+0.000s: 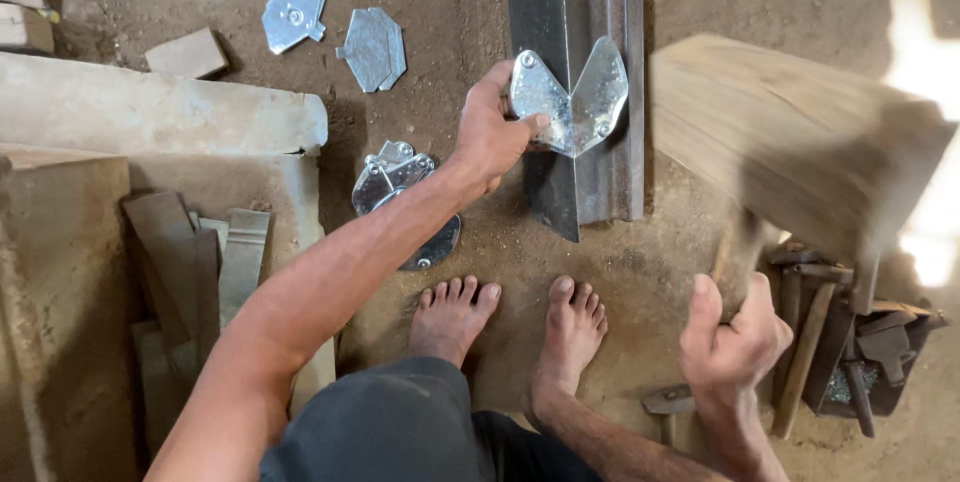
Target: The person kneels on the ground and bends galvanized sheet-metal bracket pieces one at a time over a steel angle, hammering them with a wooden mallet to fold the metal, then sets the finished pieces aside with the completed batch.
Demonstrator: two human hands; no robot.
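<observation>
My left hand [495, 132] grips a shiny folded metal plate [572, 102], V-shaped, and presses it against the ridge of a long dark steel rail [585, 2] lying on the dirt floor. My right hand [732, 337] is closed around the handle of a large wooden mallet [800, 142], whose blurred head hangs raised to the right of the rail. My bare feet [510, 317] rest on the ground just in front of the rail's near end.
A stack of flat metal plates [395, 182] lies left of the rail, with more loose plates [330, 27] farther back. Hammers and tools [840, 342] sit at the right. Stone slabs [150, 112] and wooden strips [200, 252] fill the left.
</observation>
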